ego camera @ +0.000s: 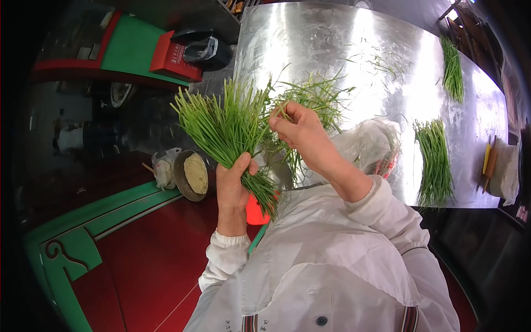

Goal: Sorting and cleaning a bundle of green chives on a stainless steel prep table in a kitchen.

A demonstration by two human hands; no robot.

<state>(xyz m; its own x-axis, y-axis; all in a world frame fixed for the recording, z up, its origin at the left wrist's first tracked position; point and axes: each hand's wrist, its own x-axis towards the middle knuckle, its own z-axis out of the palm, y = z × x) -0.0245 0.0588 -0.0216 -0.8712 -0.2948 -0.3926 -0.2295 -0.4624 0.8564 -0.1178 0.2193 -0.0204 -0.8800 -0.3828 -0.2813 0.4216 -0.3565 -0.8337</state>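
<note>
My left hand (pixel 235 182) is closed around a thick bunch of long green stalks, which look like garlic chives (pixel 224 124). Their pale cut ends fan out towards the upper left, and the leafy tips hang below the fist. Just right of the bunch, my right hand (pixel 286 120) pinches a thin green strand between thumb and fingers. Behind it, a loose tangle of green trimmings (pixel 319 97) lies at the edge of the steel table (pixel 298 45). Two neat bunches of the same greens, one nearer (pixel 434 162) and one farther (pixel 452 70), rest on the table's right part.
A clear plastic bag (pixel 365 143) sits on the table beside my right forearm. Scattered bits (pixel 386 64) lie farther back. At left stand a metal bowl of pale yellow food (pixel 196 174), a black bin (pixel 207 52) and a red box (pixel 172 58). A person (pixel 72 137) is far left.
</note>
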